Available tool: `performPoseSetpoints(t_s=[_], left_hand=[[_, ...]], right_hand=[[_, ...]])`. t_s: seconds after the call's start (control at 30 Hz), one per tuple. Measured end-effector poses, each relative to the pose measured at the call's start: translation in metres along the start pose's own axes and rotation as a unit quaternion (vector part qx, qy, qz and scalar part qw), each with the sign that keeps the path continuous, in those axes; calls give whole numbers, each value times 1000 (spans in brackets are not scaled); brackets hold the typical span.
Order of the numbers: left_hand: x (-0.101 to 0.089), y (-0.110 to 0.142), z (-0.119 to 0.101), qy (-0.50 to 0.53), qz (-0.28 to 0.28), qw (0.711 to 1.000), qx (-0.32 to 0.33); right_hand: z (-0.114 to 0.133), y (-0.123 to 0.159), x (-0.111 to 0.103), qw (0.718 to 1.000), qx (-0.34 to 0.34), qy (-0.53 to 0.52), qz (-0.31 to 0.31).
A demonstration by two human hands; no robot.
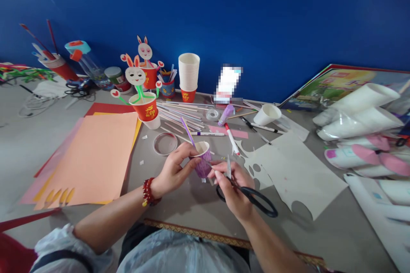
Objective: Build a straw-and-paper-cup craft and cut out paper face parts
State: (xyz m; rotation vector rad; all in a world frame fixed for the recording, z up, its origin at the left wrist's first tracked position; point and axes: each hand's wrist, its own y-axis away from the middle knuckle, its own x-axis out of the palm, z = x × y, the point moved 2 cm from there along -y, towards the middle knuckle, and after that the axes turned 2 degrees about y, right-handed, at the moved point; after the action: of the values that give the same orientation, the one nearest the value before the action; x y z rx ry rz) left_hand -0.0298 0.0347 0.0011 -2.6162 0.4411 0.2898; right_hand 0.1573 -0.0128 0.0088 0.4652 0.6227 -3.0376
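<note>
My left hand (176, 166) is closed on the rim of a paper cup (202, 167) coloured purple on the outside. A purple straw (187, 130) sticks up from the far side of this cup. Black-handled scissors (258, 200) are in my right hand (235, 185), one blade held against the cup's side near the rim. The other blade points up, so the scissors are spread. A roll of clear tape (165, 143) lies just beyond my left hand. Cut white paper (297, 175) is to the right of my right hand.
Coloured paper sheets (96, 158) are stacked at left. Behind stand a rabbit-decorated red cup (148, 108) and a tower of white cups (188, 72). Straws (182, 115) and a red marker (232, 138) lie mid-table. Bagged cups (358, 115) are at right, before a blue wall (256, 17).
</note>
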Motion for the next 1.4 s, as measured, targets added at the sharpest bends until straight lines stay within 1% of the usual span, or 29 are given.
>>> performPoseSetpoints(t_s=[0.2,0.47,0.8,1.1,1.4], left_hand=[[1,-2,-2,-4,0,1000,4],[0,-2,-3,-16,0,1000,7],[1,-2,-2,-21,4,1000,13],[0,-2,-5,-19,5,1000,16],[0,-2,-5,-25,6,1000,11]], right_hand=[[-1,-1,0,1000,-3,-11,6],[-3,2,-1,1000,10,-21,12],[-2,1,-1,1000,7,-23,12],[-3,0,-1,1000,8,-25,11],[-1,1,0,1000,8,-27,7]])
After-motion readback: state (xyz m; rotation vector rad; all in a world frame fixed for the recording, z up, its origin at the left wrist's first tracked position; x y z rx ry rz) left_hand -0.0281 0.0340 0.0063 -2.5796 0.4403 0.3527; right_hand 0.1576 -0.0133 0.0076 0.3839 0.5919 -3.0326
